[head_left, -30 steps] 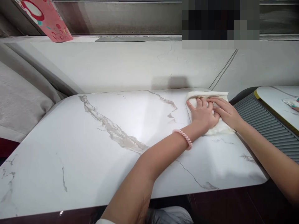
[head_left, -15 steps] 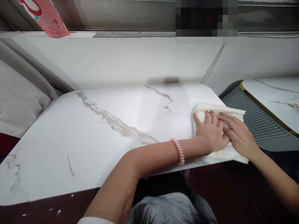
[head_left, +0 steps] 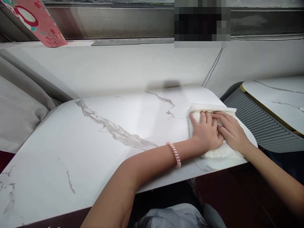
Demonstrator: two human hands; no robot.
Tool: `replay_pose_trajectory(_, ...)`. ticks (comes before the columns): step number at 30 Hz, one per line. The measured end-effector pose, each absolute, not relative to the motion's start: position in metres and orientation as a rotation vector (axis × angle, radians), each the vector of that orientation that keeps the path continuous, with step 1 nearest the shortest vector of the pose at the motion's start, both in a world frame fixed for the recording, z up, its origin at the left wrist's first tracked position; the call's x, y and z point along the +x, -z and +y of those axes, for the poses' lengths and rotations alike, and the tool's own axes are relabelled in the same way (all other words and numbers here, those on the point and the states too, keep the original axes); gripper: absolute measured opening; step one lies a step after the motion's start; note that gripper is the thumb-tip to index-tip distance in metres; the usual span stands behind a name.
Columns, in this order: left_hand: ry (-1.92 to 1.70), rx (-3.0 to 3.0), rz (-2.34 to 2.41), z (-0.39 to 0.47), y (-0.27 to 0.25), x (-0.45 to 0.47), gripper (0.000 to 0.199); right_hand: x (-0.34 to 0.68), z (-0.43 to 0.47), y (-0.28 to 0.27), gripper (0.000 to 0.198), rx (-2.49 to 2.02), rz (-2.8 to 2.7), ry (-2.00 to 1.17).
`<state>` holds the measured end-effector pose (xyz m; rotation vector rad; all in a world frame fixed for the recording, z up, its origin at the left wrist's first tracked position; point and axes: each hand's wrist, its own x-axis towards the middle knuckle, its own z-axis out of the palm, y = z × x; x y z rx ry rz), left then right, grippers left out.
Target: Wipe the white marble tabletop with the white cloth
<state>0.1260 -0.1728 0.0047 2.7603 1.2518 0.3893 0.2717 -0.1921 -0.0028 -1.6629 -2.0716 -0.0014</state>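
A cream-white cloth lies spread at the right end of a white table with grey marble veins. My left hand rests palm down on it, fingers spread, with a pink coiled band around the wrist. Close beside it, my right hand lies flat on the cloth, fingers stretched out. The hands touch near the left thumb. Part of the cloth is hidden under both palms.
Another marbled table with a ribbed grey side stands to the right. Grey fabric borders the left side. A white wall runs behind, with a pink card on the ledge and a thin cable.
Both hands have slid slightly left with the cloth, off the right edge of the table, whose rounded right corner now shows. The view has also shifted a little.
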Motion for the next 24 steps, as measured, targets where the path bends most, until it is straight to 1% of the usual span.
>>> replay_pose_trajectory(9, -0.389, 2.659, 1.284, -0.061, -0.003, 0.104, 0.052, 0.244, -0.08, 0.008, 0.039, -1.629, -1.998, 0.056)
replay_pose_trajectory(13, -0.401, 2.605, 1.351, -0.022, -0.002, 0.079, 0.053, 0.214, -0.038, 0.008, 0.039, -1.64, -1.95, 0.009)
replay_pose_trajectory(18, -0.403, 2.546, 1.434, -0.013, -0.003, 0.057, 0.051, 0.191, -0.018, 0.009, 0.041, -1.579, -1.947, -0.039)
replay_pose_trajectory(24, -0.409, 2.53, 1.491, -0.031, -0.002, 0.05, 0.052, 0.185, -0.031, 0.01, 0.041, -1.502, -1.966, -0.09)
